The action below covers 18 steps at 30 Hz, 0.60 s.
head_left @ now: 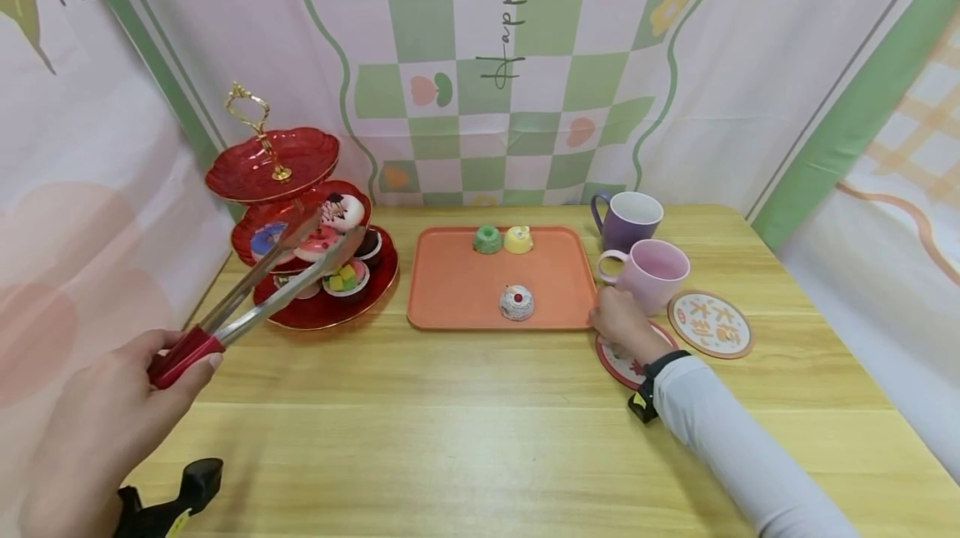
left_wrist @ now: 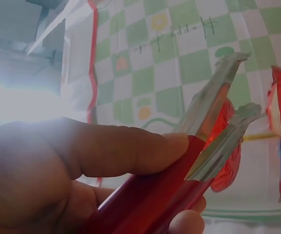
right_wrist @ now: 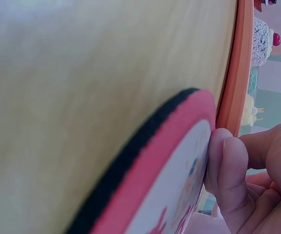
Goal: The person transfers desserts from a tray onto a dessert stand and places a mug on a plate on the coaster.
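Note:
My left hand (head_left: 123,405) grips the red handles of metal tongs (head_left: 281,284). Their spread tips stand in front of a red tiered stand (head_left: 273,159) holding donuts and cupcakes; the left wrist view shows no food between the tips. At the right, my right hand (head_left: 626,326) pinches the edge of a round red-rimmed coaster (right_wrist: 203,105) by the tray's corner. Its curled fingers cover part of that rim, and the underside of the grip is hidden. Just beyond this hand stands a pink mug (head_left: 654,276).
An orange tray (head_left: 450,296) carries a green cake (head_left: 487,239), a yellow cake (head_left: 518,239) and a white cake with a cherry (head_left: 517,303). A purple mug (head_left: 630,226) stands behind the pink one. Another round coaster (head_left: 710,324) lies to the right.

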Motion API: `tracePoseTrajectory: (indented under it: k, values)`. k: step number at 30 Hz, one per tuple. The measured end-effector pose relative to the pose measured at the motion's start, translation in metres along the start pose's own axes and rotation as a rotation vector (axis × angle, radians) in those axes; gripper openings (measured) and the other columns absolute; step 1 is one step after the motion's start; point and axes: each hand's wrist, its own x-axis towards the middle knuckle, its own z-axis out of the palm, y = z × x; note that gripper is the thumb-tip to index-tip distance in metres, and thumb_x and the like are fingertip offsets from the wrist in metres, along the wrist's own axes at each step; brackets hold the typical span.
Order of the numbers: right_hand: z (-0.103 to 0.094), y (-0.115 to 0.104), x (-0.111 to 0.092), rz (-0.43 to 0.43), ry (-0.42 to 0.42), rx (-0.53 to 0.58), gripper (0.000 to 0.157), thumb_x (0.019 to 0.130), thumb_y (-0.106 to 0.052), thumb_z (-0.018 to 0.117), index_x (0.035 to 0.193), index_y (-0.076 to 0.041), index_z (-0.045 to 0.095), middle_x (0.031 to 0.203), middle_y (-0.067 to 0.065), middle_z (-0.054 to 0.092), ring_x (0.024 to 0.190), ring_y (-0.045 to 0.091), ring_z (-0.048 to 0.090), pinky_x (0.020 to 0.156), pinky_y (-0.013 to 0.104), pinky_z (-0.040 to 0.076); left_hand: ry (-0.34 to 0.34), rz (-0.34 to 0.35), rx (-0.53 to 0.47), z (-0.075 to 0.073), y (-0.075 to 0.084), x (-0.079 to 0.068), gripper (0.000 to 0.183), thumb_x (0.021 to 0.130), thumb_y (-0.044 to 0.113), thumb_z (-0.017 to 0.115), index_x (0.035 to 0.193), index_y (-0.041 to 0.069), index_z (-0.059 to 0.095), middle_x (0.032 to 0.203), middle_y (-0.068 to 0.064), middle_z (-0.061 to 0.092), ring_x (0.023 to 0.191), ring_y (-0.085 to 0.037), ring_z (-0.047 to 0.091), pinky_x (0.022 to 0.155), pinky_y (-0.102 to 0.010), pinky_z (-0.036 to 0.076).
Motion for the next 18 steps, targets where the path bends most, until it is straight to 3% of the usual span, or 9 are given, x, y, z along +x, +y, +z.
tracePoseTrajectory:
  k: [6,13,18]
  values:
    - [-0.001,-0.001,-0.001,0.000,-0.004,-0.009,0.013,0.084,-0.003,0.050,0.074,0.002,0.056,0.062,0.008,0.050,0.057,0.024,0.052,0.056,0.037,0.045,-0.013,0.028,-0.048,0.004,0.009,0.001,0.043,0.084,0.032,0.068,0.102,-0.006,0.057,0.068,-0.005,0.055,0.055,-0.021,0.043,0.047,-0.032,0.033]
    - [-0.001,-0.001,-0.001,0.022,-0.015,0.012,0.012,0.085,-0.002,0.050,0.077,0.003,0.057,0.063,0.008,0.053,0.053,0.021,0.053,0.051,0.032,0.044,-0.019,0.110,-0.064,0.013,0.018,0.006,0.044,0.082,0.031,0.071,0.103,-0.006,0.059,0.067,-0.004,0.056,0.055,-0.018,0.044,0.046,-0.032,0.035]
    - [0.000,-0.001,-0.001,0.026,-0.016,0.022,0.012,0.085,-0.002,0.050,0.078,0.003,0.058,0.063,0.008,0.053,0.051,0.020,0.053,0.049,0.031,0.044,-0.097,0.135,-0.063,0.020,0.026,0.010,0.047,0.083,0.032,0.070,0.107,-0.007,0.058,0.072,-0.006,0.060,0.056,-0.018,0.048,0.047,-0.033,0.038]
